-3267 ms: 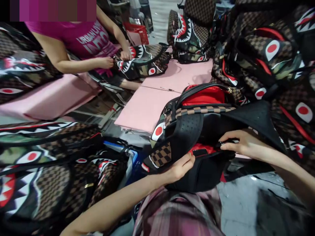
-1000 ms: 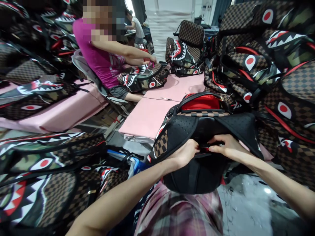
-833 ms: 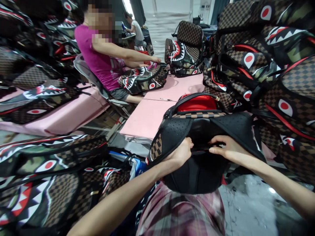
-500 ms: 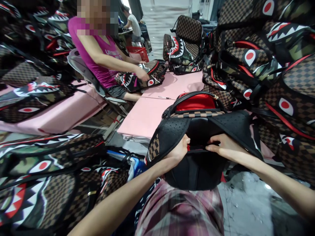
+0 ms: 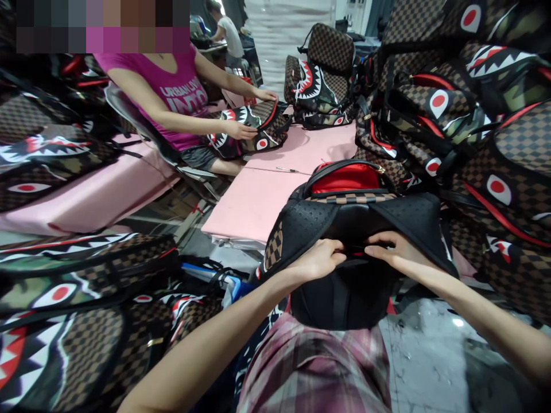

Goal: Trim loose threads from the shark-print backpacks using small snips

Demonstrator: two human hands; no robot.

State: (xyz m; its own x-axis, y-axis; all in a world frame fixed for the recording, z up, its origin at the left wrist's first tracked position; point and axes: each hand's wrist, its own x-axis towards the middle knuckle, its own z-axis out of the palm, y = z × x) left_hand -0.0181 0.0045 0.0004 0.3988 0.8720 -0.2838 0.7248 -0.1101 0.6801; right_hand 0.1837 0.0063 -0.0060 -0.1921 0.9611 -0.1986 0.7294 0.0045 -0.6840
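A black backpack point(image 5: 340, 298) with a checkered strip and a red lining at its top leans between my lap and the table edge. Its two padded shoulder straps spread out to the left and right. My left hand point(image 5: 321, 259) is closed, its fingertips pinching the black fabric at the middle of the back panel. Opposite it, my right hand point(image 5: 390, 251) also pinches the fabric, thumb and forefinger together. A narrow gap with a bit of red shows between the two hands. What lies under my fingertips is partly hidden.
Checkered backpacks with shark-mouth prints point(image 5: 439, 103) are piled to the right, and more backpacks point(image 5: 86, 327) lie low on the left. A pen point(image 5: 287, 169) rests on the pink table point(image 5: 245, 201). Across it, a person in a magenta shirt point(image 5: 172, 97) handles another backpack point(image 5: 262, 135).
My left hand has moved right, closer to my right hand, and the gap in the black fabric has narrowed. The person opposite has spread both hands along their backpack.
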